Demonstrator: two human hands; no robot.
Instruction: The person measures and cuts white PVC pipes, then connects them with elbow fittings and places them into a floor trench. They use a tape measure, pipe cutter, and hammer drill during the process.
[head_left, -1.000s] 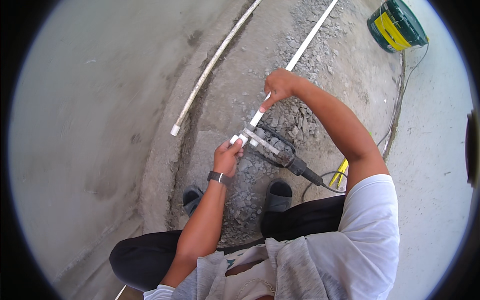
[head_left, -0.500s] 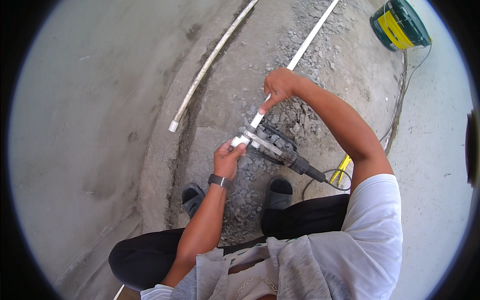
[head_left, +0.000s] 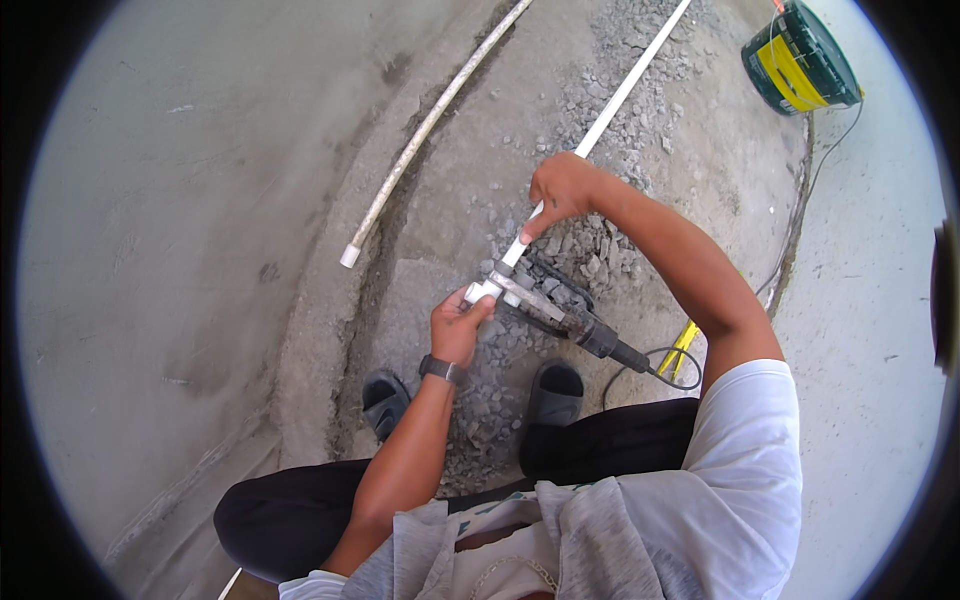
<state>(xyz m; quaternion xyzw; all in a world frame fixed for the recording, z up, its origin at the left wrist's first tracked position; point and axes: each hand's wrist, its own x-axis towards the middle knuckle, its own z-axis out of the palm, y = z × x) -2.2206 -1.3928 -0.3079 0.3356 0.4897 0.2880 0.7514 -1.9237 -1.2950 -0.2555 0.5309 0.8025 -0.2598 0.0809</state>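
Observation:
My left hand (head_left: 457, 330), a dark watch on its wrist, pinches a short white plastic pipe fitting (head_left: 476, 293). The fitting sits against the near-left side of a flat-bladed pipe fusion welder (head_left: 540, 299). On the blade's opposite side is the end of a long white plastic pipe (head_left: 630, 88), with my right hand (head_left: 563, 187) closed round it a little way up. Pipe, blade and fitting form one line. The welder's black handle (head_left: 628, 354) points right, and a black stand lies under its blade. How deep pipe and fitting sit on the blade cannot be made out.
A second pipe (head_left: 420, 132) with a white end lies along a groove in the concrete, to the left. Broken rubble (head_left: 600, 250) spreads under the welder. A cable (head_left: 690, 382) loops by yellow legs (head_left: 683, 345). A dark green bucket (head_left: 788, 72) stands far right.
My right hand has come slightly nearer to the welder's blade along the pipe's line. My left hand keeps its hold on the fitting. The whole view has shifted a little.

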